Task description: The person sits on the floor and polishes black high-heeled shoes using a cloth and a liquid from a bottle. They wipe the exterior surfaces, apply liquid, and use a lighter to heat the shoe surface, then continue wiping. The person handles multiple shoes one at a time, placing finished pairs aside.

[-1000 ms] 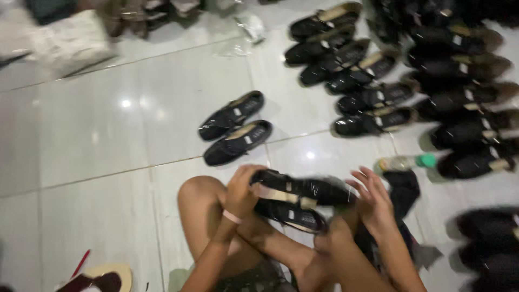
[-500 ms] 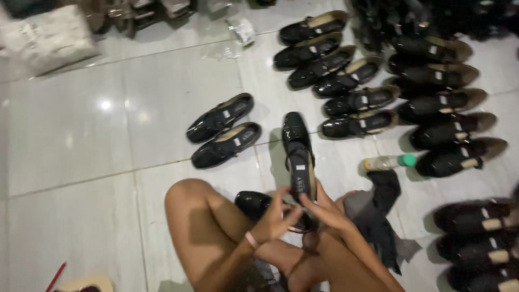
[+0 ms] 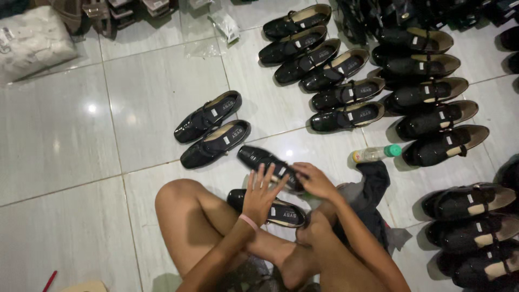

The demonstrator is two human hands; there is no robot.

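Observation:
I sit cross-legged on a white tiled floor. My right hand (image 3: 316,181) grips the heel end of a glossy black strapped shoe (image 3: 259,158), which lies low and slanted just above the floor. My left hand (image 3: 259,196), with a pink band at the wrist, has its fingers spread and rests against the shoe's side. A second black shoe (image 3: 289,215) with a tan insole lies on the floor under my hands, against my shin.
A pair of matching black shoes (image 3: 212,130) lies ahead on the left. Rows of several more black shoes (image 3: 346,92) fill the right side and back. A small green-capped plastic bottle (image 3: 376,153) and a dark cloth (image 3: 373,186) lie at my right. A white sack (image 3: 32,40) sits far left.
The shoe I held upright in both hands has come down to lie slanted near the floor. My left hand's fingers have spread apart off it.

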